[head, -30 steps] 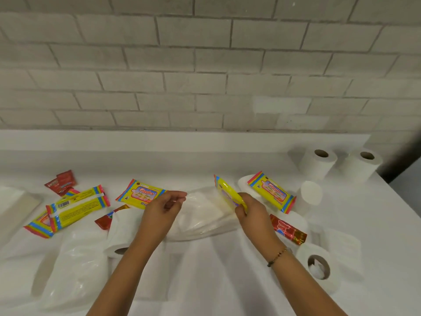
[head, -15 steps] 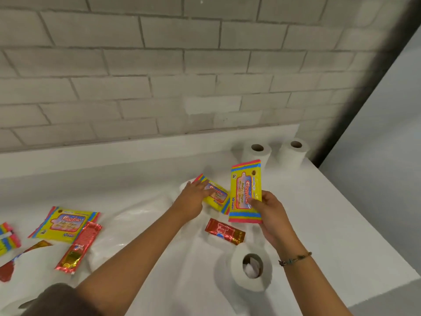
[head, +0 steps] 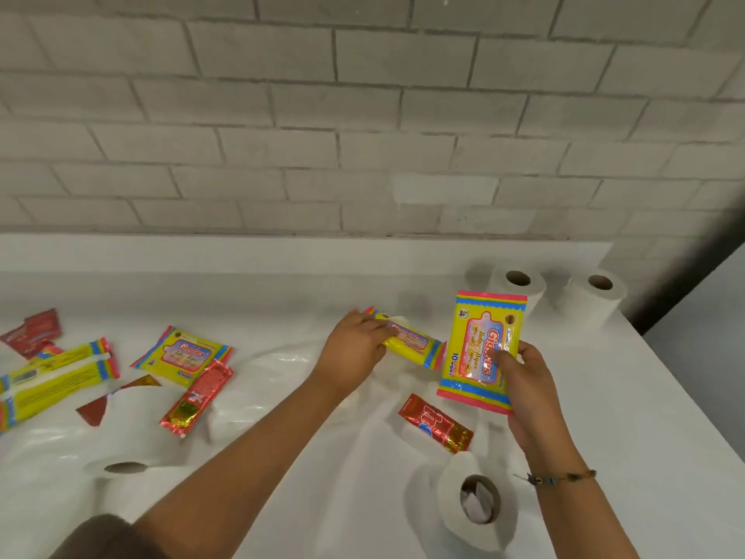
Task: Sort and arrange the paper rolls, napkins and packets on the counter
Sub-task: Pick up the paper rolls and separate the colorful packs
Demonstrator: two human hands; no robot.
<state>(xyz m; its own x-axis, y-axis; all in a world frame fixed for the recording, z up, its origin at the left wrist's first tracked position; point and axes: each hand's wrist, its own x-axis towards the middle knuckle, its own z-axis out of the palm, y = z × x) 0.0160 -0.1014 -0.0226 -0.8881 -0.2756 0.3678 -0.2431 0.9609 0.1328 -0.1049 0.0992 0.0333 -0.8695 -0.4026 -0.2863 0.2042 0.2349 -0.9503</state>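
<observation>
one wipes pack (head: pixel 477 336) — in right grip (head: pixel 528 393)

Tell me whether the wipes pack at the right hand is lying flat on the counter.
No: the right hand holds the yellow wipes pack upright in the air, clear of the counter.

Glossy printed plastic: the wipes pack (head: pixel 475 344) in the right hand (head: pixel 528 393), the second pack (head: pixel 411 342) in the left hand (head: pixel 354 349). Below the right hand, shiny foil sachet (head: pixel 435 423), matt paper roll (head: pixel 449 502).
</observation>
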